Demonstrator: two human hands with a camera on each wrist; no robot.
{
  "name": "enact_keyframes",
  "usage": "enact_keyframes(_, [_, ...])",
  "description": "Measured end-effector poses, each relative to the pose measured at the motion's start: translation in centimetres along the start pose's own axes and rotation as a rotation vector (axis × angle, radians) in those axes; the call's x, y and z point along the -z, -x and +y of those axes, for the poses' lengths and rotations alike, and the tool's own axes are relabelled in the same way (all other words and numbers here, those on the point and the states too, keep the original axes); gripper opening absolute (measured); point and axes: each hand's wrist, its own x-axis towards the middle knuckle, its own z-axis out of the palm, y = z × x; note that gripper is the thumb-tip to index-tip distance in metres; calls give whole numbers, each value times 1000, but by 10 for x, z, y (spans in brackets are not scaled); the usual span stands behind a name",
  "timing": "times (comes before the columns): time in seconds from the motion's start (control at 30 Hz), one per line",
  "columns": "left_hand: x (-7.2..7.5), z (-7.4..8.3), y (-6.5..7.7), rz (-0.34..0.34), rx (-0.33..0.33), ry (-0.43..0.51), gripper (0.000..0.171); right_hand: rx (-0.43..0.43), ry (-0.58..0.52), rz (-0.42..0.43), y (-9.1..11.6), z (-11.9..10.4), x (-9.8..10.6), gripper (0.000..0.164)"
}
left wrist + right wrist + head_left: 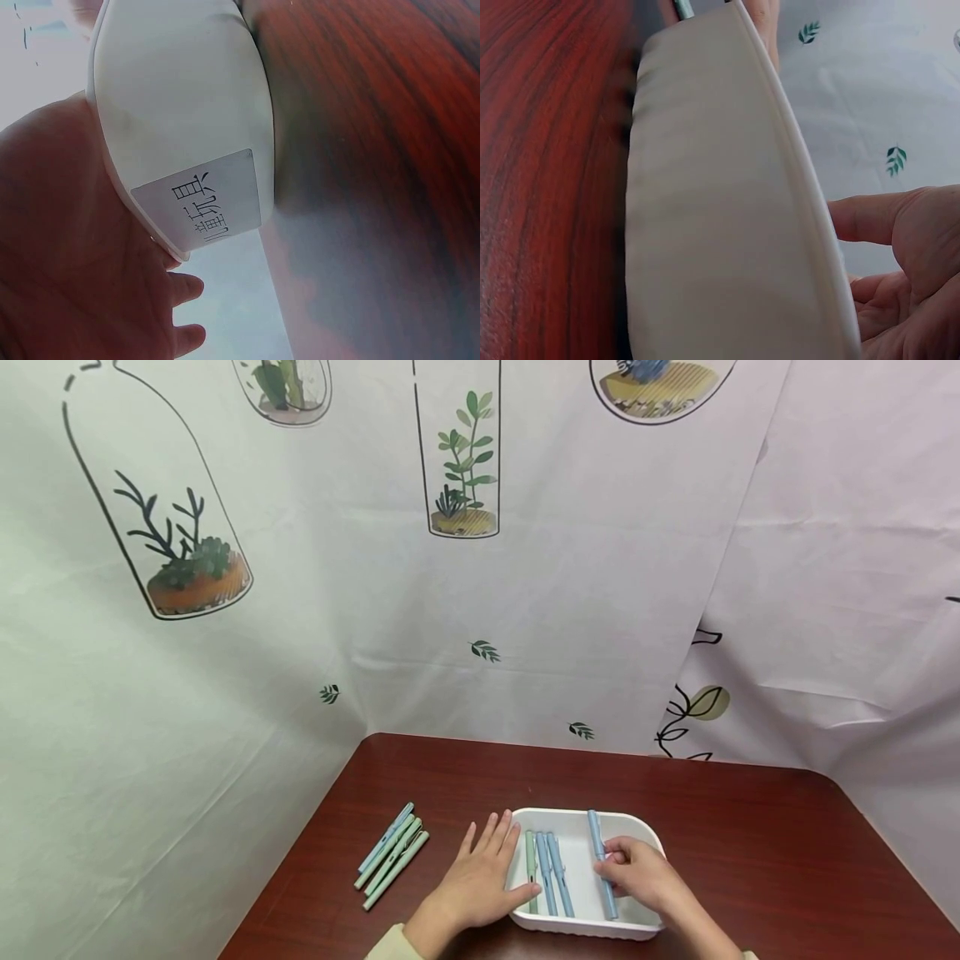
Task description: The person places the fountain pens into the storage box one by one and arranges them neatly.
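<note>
Lower right in the head view, the right hand (641, 872), nearer, pinches a blue pen (597, 837), long axis nearly up-down, over the white tray (585, 929). The left hand (480, 878) spreads at the tray's left rim.

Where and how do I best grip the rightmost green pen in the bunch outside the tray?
Probably pinch the green pen across its middle from above, one finger coming in from the side facing the tray. It is slim, straight and lies slanted on the table; the neighbouring pen crowds its left side, while its right is bare.
</note>
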Motion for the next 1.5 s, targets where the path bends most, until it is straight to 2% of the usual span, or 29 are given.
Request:
enact_keyframes(0.17, [0,0,0,-2,1,-2,92,28,-11,-22,-2,4,-5,32])
enact_keyframes(0.8, [2,1,1,-11,7,1,92,-23,33,-7,-6,5,-20,30])
enact_keyframes(1.1, [1,1,1,2,4,-3,92,-11,19,-48,-8,6,-23,32])
enact_keyframes(1.5, [0,2,1,19,3,-11,91,9,93,-69,-11,8,-28,28])
